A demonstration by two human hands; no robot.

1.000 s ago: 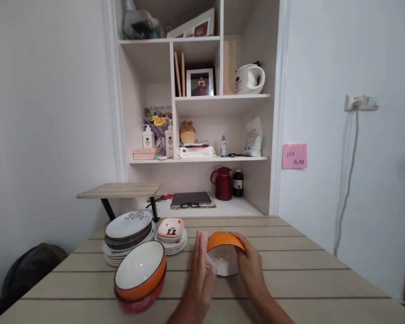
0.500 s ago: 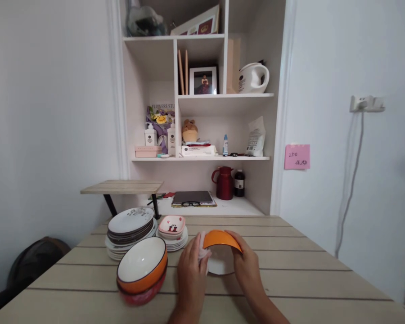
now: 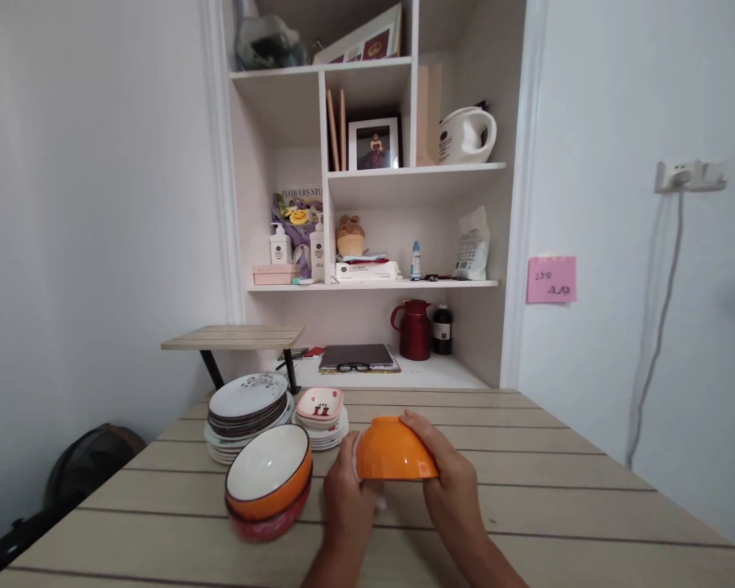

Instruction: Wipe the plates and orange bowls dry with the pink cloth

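Note:
An orange bowl [image 3: 398, 451] is held upside down above the table, its outer side showing and its inside hidden. My right hand [image 3: 450, 482] grips its right side, thumb near the rim and fingers over the base. At the left side my left hand [image 3: 350, 490] is closed on the bowl with a pale cloth [image 3: 356, 457] between, mostly hidden by the fingers. Left of my hands, another orange bowl [image 3: 270, 469] with a white inside leans tilted in a red bowl [image 3: 273, 523].
Behind the bowls stand a stack of plates [image 3: 248, 400] and small square dishes [image 3: 319, 406] on saucers [image 3: 331, 433]. A low wooden stand [image 3: 233, 336] is at the table's back left. The shelf unit beyond holds a red jug [image 3: 415, 331], a dark bottle [image 3: 442, 331] and a laptop [image 3: 355, 357].
The orange bowl has been turned over: its white inside showed before, and now its orange outside faces me. Both hands have kept their hold. The view has shifted slightly.

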